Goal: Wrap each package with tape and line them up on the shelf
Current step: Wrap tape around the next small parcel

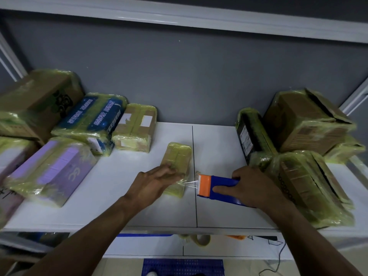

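White shelf [139, 206] against a grey back wall, seen from above, with packages wound in yellowish tape grouped at both ends. At far left stands a large brown box [39, 100]; beside it, toward the middle, lie a blue package [93, 120] and then a smaller brown box [135, 128], the three forming a row along the wall. In front of the blue package lies a purple package [55, 170], tilted toward the shelf's front edge. At right, a brown box with a loose flap [304, 122] sits behind and above a second taped box [306, 186], and a dark package [249, 136] stands on edge against their left side. Near the shelf's middle seam lies a small flat package [178, 158], already covered in tape. The left hand [157, 180] presses on its near end, fingers spread and nearly straight. The right hand [251, 186] grips a blue tape dispenser [221, 186], its orange head pointing at the package. A short strip of clear tape [191, 184] stretches from the head to the package's near right edge. Below the shelf's front edge, a roll of tape [201, 240] is partly visible.
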The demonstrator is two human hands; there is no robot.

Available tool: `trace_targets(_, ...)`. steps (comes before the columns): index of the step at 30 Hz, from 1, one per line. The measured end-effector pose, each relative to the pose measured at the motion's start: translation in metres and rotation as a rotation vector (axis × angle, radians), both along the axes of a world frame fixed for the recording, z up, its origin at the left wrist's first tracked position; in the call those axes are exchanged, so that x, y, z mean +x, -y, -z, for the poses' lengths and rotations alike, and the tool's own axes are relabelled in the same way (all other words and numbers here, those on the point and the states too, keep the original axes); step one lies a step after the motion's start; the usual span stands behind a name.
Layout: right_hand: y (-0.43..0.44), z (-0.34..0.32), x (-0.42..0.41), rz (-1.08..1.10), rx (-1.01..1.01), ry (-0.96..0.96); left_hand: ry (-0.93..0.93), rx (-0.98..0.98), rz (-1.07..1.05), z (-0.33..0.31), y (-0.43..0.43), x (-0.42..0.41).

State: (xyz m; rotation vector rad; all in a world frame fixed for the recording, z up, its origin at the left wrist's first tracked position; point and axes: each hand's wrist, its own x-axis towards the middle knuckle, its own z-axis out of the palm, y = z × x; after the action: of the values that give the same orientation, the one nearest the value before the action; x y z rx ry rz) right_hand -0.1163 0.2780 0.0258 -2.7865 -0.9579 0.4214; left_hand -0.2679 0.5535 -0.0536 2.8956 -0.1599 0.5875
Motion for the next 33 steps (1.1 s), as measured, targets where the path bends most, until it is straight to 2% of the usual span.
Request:
trace_targets(4, 0.005, 0.003, 0.002, 0.097, 0.051, -0.030, 0.063, 0.004, 0.010, 0.003, 0.007, 0.000)
trace_targets(9, 0.007, 0.006, -0.001, 0.061, 0.059, -0.054, 0.053, -0.038, -0.067, 0.008, 0.015, 0.004)
trace_targets(14, 0.011, 0.001, -0.002, 0.088, 0.108, -0.069, 0.085, -0.093, -0.053, 0.011, 0.007, 0.008)
trace_targets(22, 0.017, 0.004, -0.002, 0.069, 0.029, -0.055, 0.092, -0.185, -0.032, 0.022, 0.006, 0.005)
trace_targets(33, -0.008, 0.032, -0.011, 0.133, -0.002, 0.057, 0.213, -0.514, -0.110, 0.039, 0.032, 0.004)
